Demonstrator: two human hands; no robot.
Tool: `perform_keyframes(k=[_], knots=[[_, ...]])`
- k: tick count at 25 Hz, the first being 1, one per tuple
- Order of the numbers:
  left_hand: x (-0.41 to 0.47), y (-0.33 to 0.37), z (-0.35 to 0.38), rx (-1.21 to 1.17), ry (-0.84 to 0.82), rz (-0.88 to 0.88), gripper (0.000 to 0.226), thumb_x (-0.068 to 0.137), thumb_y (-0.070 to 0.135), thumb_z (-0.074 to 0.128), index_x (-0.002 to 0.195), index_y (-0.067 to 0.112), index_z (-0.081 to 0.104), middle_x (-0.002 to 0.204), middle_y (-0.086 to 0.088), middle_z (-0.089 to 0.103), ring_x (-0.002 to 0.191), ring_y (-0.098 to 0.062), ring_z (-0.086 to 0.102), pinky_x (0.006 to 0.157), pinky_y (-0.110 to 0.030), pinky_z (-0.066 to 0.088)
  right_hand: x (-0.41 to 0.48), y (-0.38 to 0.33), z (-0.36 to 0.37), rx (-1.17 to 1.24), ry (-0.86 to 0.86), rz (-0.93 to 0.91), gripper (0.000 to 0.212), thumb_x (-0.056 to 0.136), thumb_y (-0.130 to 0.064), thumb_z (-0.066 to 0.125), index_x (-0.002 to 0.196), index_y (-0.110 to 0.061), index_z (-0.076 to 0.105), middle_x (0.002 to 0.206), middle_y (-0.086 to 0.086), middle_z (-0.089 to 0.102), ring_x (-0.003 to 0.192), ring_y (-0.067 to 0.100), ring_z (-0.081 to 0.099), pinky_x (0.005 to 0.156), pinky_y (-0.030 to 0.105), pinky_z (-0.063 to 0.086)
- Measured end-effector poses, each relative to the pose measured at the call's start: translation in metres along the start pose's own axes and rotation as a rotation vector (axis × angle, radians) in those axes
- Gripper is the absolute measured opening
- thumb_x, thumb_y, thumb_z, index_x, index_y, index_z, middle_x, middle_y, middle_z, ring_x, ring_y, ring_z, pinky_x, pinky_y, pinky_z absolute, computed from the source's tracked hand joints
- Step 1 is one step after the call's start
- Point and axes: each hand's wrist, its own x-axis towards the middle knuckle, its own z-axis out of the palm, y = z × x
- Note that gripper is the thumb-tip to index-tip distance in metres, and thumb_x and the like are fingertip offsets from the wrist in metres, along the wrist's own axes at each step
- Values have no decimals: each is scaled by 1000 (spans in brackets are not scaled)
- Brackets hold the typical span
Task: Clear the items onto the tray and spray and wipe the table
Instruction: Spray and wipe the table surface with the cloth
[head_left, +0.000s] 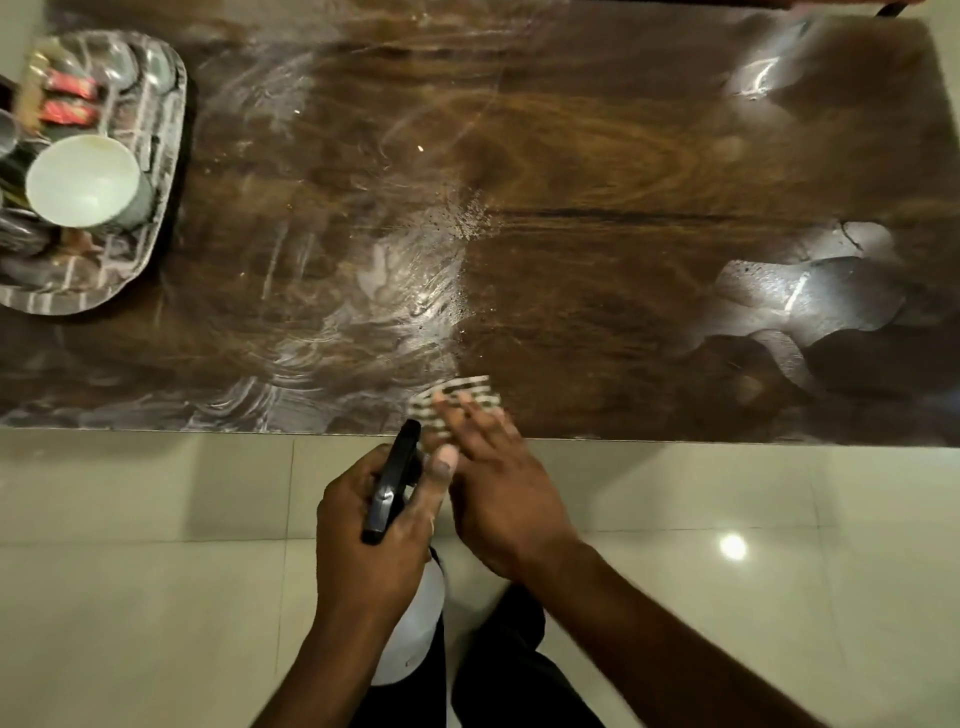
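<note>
**Cloth at the near table edge, spray bottle held beside it**

A tray (78, 304) sits at the far left end of the table (597, 171), cut off by the left edge of the view. It carries a white cup (83, 182), two red packets (70, 98) and some shiny metal pieces too blurred to name. Pale floor tiles (156, 597) fill the near half of the view, and dark trousers (509, 675) show below the arms.

The left hand (363, 540) hangs over the floor just short of the near table edge, its fingers wrapped round the neck of the spray bottle (387, 493). That hand covers the middle of the bottle, so only the black trigger head above it and part of the white body below it show. The right hand (498, 493) reaches just past the bottle, fingers straight and spread flat on the striped cloth (462, 387), which lies on the table at its near edge, about mid-length. The fingers hide most of the cloth, and both are smeared by motion blur.

The tabletop is glossy dark wood with swirling grain. Wet streaks and curved smears cover its left half, fine droplets sit near the middle, and bright reflections lie on the right. The tray has rounded corners and a marbled grey pattern. The tiles are smooth and reflect a lamp.
</note>
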Motion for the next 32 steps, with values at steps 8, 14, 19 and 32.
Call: perform_keyframes(k=[8,14,19,32], knots=[[34,-1,-25,44,-9,-48,57,89,55,75,60,14,50,51,-16,48,50,-36,55,53,-44,50,97,97,-86,-47,179,322,69,102,-14,46,167,-28,29,178,5,18,164,28,15,133,47,18],[65,15,-26,-53,-63,-22,40,88,59,80,81,19,76,59,-5,63,52,-26,61,52,-49,53,81,4,-29,-62,-23,-111,61,99,-20,51,160,-23,46,173,5,32,163,27,21,132,50,20],[91,20,-23,-22,-62,-3,53,91,58,78,67,13,63,50,-8,54,47,-30,58,47,-43,49,109,62,-64,-237,-124,-405,63,96,-24,55,159,-26,47,172,5,34,161,27,29,133,45,22],[149,53,-40,-154,-169,-37,38,84,58,76,74,22,73,53,6,58,49,-16,58,54,-37,46,122,-1,-37,-31,-158,-399,43,100,-41,66,139,-24,69,157,3,56,155,26,39,125,52,35]])
